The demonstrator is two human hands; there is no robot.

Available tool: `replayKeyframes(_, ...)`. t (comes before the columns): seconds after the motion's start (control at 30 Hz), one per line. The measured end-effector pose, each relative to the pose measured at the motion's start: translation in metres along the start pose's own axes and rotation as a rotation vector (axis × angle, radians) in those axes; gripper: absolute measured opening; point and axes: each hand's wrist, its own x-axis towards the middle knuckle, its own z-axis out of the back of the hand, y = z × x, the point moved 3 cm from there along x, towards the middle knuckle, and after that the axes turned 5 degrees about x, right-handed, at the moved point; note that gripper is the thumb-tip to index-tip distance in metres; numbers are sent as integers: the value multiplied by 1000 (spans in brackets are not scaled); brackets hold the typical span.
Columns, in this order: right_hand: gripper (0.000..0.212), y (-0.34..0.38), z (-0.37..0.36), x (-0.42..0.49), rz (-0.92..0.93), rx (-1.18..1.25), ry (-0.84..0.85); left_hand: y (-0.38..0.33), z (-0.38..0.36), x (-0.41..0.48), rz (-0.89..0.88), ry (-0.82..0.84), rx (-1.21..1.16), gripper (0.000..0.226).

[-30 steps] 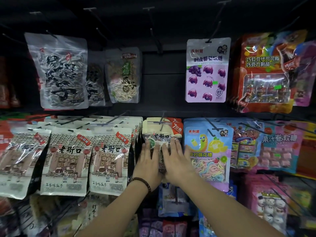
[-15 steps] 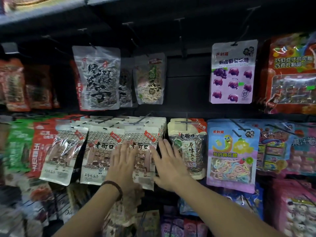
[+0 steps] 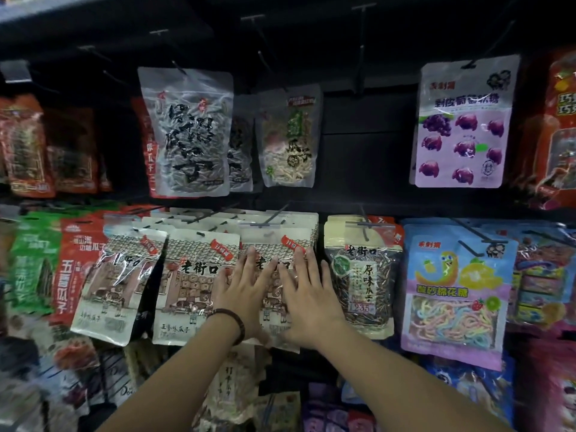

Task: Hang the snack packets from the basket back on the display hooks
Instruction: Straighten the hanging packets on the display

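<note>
Cream seed packet (image 3: 273, 310) on hook (image 3: 279, 213), both hands flat on it.
Left hand (image 3: 241, 294), right hand (image 3: 307, 302): fingers straight, gripping nothing; dark seed packet (image 3: 363, 275) just right.

display rack (image 3: 361, 126) | hooks (image 3: 361, 57) | snack packets (image 3: 190, 285) hanging in rows

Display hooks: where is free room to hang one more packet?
Upper row: a bare hook between the pale seed packet and the purple grape gummy packet. The lower row is crowded: cream seed packets overlap under the left hand and right hand.
</note>
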Motion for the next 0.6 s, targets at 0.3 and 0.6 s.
replayKeyframes(0.3, 146, -11, 11, 16, -9, 14, 68, 3, 7, 10, 1, 13, -18, 170)
replayKeyframes(0.6, 118, -2, 12, -15, 38, 42, 11, -11, 3, -27, 46, -66, 4, 150)
